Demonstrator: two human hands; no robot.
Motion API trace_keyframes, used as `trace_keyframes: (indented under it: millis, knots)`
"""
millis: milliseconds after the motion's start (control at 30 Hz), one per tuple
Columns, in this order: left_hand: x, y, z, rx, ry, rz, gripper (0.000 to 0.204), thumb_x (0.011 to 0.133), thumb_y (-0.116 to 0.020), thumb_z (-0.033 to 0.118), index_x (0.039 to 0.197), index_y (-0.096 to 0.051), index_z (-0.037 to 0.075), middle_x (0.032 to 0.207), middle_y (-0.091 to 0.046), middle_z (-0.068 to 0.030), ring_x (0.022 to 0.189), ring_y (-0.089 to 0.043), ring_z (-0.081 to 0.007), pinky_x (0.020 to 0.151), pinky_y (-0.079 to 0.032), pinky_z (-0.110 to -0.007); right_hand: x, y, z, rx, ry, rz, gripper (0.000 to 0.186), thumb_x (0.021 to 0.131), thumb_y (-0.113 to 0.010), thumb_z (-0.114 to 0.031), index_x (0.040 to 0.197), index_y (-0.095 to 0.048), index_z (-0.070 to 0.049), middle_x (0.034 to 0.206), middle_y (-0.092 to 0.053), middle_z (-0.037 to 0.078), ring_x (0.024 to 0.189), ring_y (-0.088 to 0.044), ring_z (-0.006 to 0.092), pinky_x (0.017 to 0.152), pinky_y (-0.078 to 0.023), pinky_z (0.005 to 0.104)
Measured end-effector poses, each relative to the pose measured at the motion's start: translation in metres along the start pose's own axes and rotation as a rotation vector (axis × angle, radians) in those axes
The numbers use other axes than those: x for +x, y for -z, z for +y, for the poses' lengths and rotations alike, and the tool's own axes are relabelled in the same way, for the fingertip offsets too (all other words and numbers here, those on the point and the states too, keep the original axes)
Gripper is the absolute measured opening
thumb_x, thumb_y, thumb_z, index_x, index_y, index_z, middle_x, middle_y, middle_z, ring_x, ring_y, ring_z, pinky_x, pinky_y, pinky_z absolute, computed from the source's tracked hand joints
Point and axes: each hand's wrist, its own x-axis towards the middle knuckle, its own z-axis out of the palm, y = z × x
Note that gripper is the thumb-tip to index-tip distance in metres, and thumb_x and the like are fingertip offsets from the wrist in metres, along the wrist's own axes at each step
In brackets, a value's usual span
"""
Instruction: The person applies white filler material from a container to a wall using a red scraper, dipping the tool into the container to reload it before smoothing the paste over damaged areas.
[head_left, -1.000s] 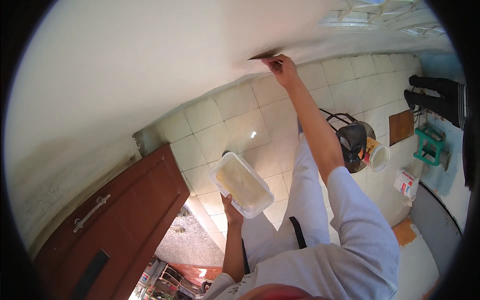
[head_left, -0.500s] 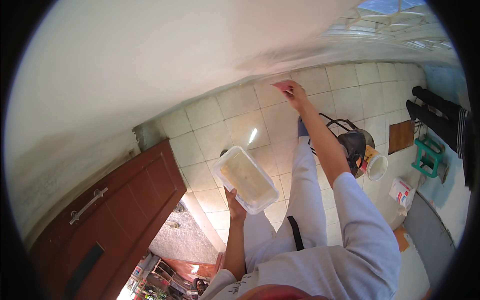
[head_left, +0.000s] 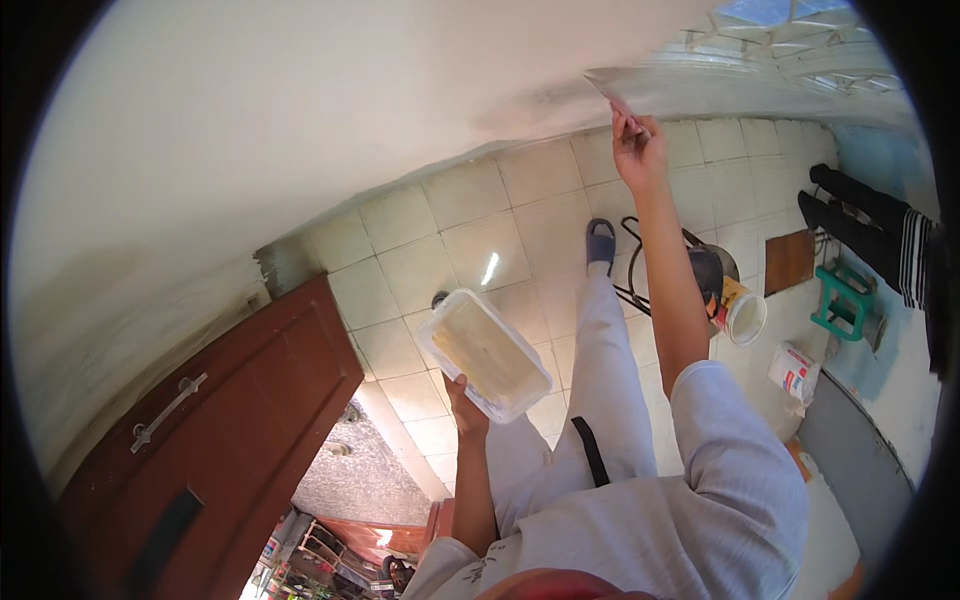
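My left hand [head_left: 468, 410] grips the lower left edge of a translucent rectangular plastic tub [head_left: 524, 403], which is tilted in front of my legs. A pale yellowish layer shows in the tub. With my right arm stretched far forward, my right hand [head_left: 641, 152] is closed around a putty knife [head_left: 612, 93] with a pinkish-red handle. Its thin blade points up and left, up at the white wall [head_left: 400, 90], near a greyish patch. Whether the blade touches the wall I cannot tell.
A brown door [head_left: 220, 430] stands at the left. On the tiled floor [head_left: 470, 200], right of my leg, are a black-framed chair [head_left: 705, 275] and a white bucket [head_left: 745, 318]. Farther right are a green stool [head_left: 845, 300], a white bag [head_left: 795, 372] and hanging black clothing [head_left: 880, 215].
My right hand has moved forward and right, bringing the putty knife from over the floor up to the wall. The tub has hardly moved in my left hand.
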Motion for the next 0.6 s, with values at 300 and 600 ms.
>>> trace_keyframes:
  millis: [300,600]
  knots:
    - [0.026,0.026,-0.029,-0.102,-0.087,-0.017,0.075,0.091,-0.06,0.037,0.153,-0.032,0.006,0.142,-0.051,-0.0149,0.131,-0.052,-0.0325,0.107,-0.045,-0.046,-0.075,0.133,0.05,-0.298,-0.061,0.197,0.033,0.093,-0.064,-0.013,0.12,-0.053,0.0,0.119,-0.063,0.014,0.099,-0.07,0.0278,0.086,-0.061,0.0362]
    - [0.037,-0.029,-0.081,-0.357,-0.117,0.091,0.089,0.087,-0.065,0.038,0.159,-0.022,0.009,0.151,-0.04,-0.0123,0.14,-0.04,-0.0284,0.115,-0.034,-0.043,-0.075,0.143,0.057,-0.673,-0.201,0.278,0.023,0.097,-0.063,-0.016,0.117,-0.059,-0.006,0.107,-0.067,0.007,0.098,-0.069,0.0234,0.088,-0.061,0.0354]
